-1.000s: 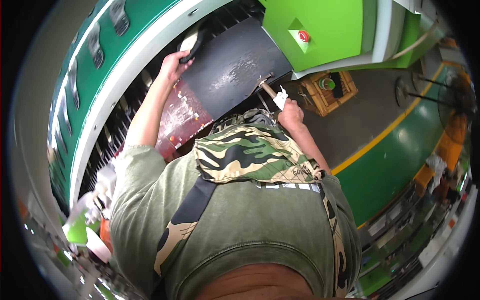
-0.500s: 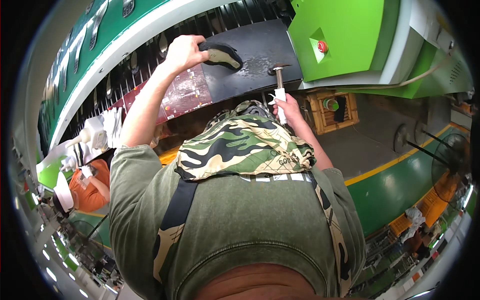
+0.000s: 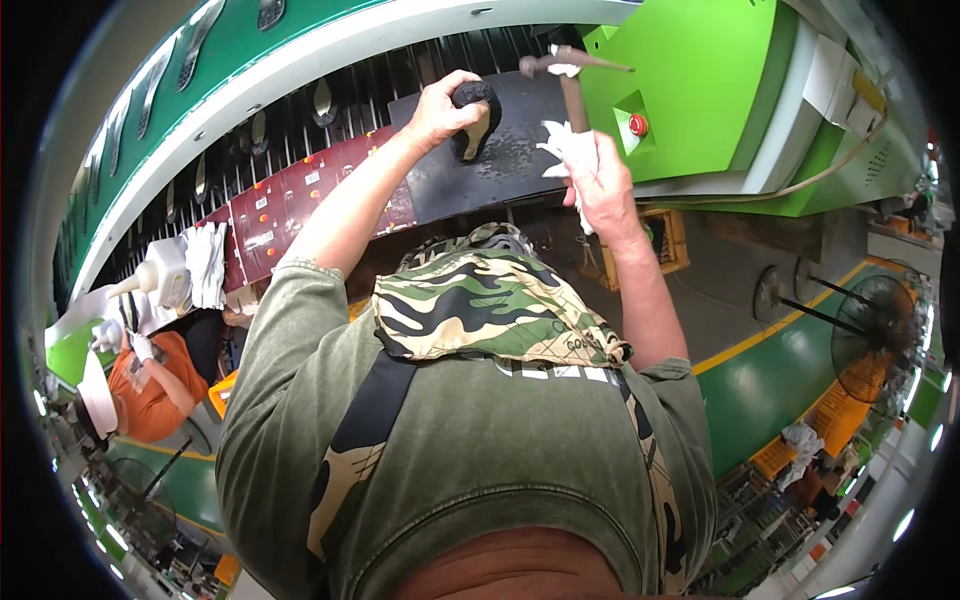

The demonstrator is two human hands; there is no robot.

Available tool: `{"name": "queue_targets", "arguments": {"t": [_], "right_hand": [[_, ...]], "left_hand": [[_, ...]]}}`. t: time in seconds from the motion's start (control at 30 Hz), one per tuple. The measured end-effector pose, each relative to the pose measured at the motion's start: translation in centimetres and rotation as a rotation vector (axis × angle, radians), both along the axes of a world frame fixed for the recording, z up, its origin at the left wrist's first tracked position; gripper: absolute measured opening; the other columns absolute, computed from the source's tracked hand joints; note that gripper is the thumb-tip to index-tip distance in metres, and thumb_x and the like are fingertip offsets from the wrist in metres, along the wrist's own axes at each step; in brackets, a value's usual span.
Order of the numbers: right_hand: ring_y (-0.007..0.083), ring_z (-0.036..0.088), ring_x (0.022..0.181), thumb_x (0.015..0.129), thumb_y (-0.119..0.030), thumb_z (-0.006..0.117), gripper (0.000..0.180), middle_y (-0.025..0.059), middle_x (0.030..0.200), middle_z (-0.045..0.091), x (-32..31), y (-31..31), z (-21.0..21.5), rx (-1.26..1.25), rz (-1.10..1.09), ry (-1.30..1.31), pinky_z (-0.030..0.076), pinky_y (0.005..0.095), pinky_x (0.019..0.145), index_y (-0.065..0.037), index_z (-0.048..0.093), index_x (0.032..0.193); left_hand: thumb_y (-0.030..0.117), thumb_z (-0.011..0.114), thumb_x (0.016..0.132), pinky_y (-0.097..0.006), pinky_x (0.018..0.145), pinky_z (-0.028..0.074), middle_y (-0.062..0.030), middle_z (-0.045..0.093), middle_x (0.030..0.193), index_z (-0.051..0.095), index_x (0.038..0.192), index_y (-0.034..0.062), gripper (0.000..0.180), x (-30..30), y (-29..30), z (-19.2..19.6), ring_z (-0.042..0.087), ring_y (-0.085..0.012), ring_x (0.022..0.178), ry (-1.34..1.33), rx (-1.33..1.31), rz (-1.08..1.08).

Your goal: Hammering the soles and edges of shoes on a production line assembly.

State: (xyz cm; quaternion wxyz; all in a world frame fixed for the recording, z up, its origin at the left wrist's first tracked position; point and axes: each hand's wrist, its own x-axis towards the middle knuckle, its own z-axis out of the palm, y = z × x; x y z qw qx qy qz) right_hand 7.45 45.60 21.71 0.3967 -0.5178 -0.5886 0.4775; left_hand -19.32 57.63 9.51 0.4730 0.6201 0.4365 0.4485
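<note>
My left hand (image 3: 440, 116) grips a shoe upper (image 3: 466, 142), black with a tan sole-shaped underside. It stands on end over a black board (image 3: 432, 195) scattered with small specks. My right hand (image 3: 606, 192) is wrapped round the handle of a hammer (image 3: 573, 102), whose grip is bound in white cloth with loose ends. The hammer is raised, its long thin head blurred by motion, to the right of the upper and apart from it. My left fingertips are partly hidden behind the upper.
A dark red panel (image 3: 318, 187) adjoins the board on the left. At right stands a green machine housing (image 3: 690, 90) with a red button (image 3: 638, 125). Shoe parts hang beyond a white curved rail (image 3: 300, 72). A person in orange (image 3: 160, 385) works at far left; a fan (image 3: 872, 335) stands right.
My right hand has lifted the hammer up and away from the board. My left hand has moved right and turned the shoe upper from lying flat to standing on end.
</note>
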Motion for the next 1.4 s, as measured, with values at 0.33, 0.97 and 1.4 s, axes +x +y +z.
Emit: {"name": "queue_targets", "arguments": {"t": [0.33, 0.97, 1.4], "right_hand": [[0.028, 0.065, 0.092, 0.09, -0.003, 0.064, 0.015, 0.0159, 0.102, 0.062, -2.8, 1.3, 2.8, -0.071, 0.024, -0.272, 0.055, 0.038, 0.074, -0.001, 0.066, 0.105], [0.0342, 0.068, 0.072, 0.09, -0.022, 0.071, 0.027, 0.011, 0.081, 0.067, -3.8, 2.7, 3.7, 0.472, 0.295, -1.075, 0.055, 0.0438, 0.068, -0.006, 0.059, 0.108], [0.0262, 0.069, 0.084, 0.092, -0.008, 0.065, 0.015, 0.0138, 0.103, 0.064, -3.6, 2.4, 1.6, 0.742, 0.203, -0.808, 0.058, 0.0362, 0.073, -0.003, 0.068, 0.105]], "left_hand": [[0.015, 0.076, 0.076, -0.026, 0.081, 0.05, 0.0008, 0.067, 0.092, 0.069, 0.105, 0.0027, 0.033, -0.4, 0.3, -0.8, 0.059, -0.0087, 0.086, -0.116, -0.046, -0.031], [0.032, 0.078, 0.072, -0.031, 0.076, 0.054, -0.0073, 0.07, 0.079, 0.071, 0.111, 0.0071, 0.047, 0.7, 1.7, -0.2, 0.065, -0.0137, 0.075, 0.121, 0.067, -0.055], [0.028, 0.082, 0.073, -0.03, 0.081, 0.054, -0.0071, 0.073, 0.09, 0.071, 0.11, 0.0079, 0.043, 1.1, 2.6, -1.8, 0.067, -0.0144, 0.082, -0.036, -0.024, -0.139]]}}
